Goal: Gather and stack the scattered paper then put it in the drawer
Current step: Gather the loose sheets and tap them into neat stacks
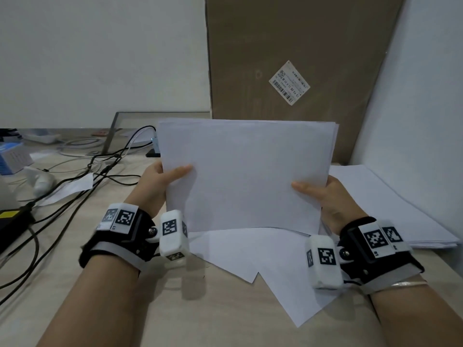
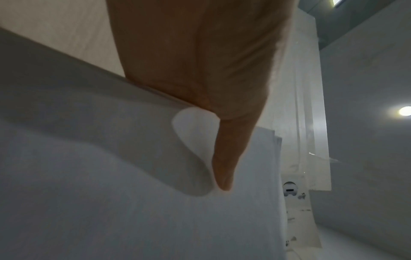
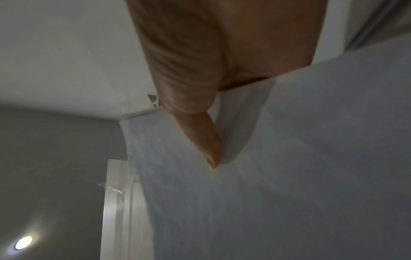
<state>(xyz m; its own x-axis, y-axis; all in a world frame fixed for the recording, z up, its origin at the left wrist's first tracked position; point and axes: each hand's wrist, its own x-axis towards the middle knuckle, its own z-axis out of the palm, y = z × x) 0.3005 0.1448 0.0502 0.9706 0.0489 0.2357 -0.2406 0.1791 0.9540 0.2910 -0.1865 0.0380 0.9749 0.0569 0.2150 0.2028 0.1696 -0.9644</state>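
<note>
Paper stack [image 1: 246, 171] upright, side edges pinched between both hands' fingers [image 1: 184, 169], bottom edge on loose sheets [image 1: 263, 261].

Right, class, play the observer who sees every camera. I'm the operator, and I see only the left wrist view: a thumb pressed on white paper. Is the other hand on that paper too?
Observer: Yes, the right hand pinches the stack of paper at its right edge, opposite the left hand.
Operator: Is the stack lying flat?
Observer: No, it is held upright, bottom edge down, above the desk.
Operator: Any paper not yet gathered?
Observer: Yes, loose sheets lie on the desk below the stack, and a pile sits to the right.
</note>
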